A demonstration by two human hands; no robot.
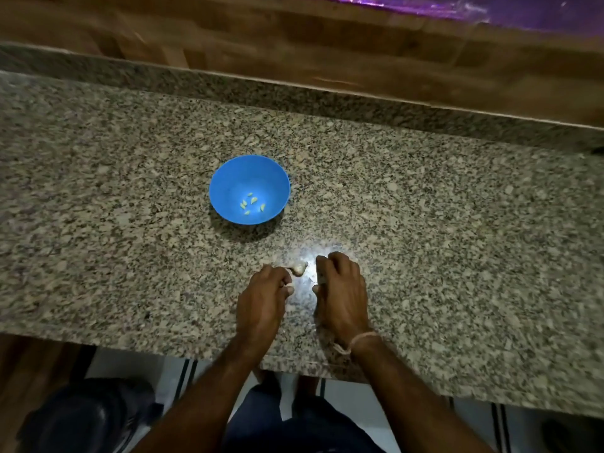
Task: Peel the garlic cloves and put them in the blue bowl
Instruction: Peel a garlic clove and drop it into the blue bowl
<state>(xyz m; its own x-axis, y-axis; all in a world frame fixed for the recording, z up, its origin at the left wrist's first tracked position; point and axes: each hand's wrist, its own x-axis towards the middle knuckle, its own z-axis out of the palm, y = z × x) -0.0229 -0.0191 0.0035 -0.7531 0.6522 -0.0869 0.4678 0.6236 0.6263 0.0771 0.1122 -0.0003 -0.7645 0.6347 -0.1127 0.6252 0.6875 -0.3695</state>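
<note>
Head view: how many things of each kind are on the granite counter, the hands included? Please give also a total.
blue bowl: 1
peeled cloves in the bowl: 5, as far as I can tell
left hand and right hand: 2
garlic piece at the left fingertips: 1
Total: 9

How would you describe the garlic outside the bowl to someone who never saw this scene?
Start at the granite counter and find the blue bowl. Nearer the person, by the left hand, lies a whitish garlic lump, bigger than the small cloves inside the bowl.
</note>
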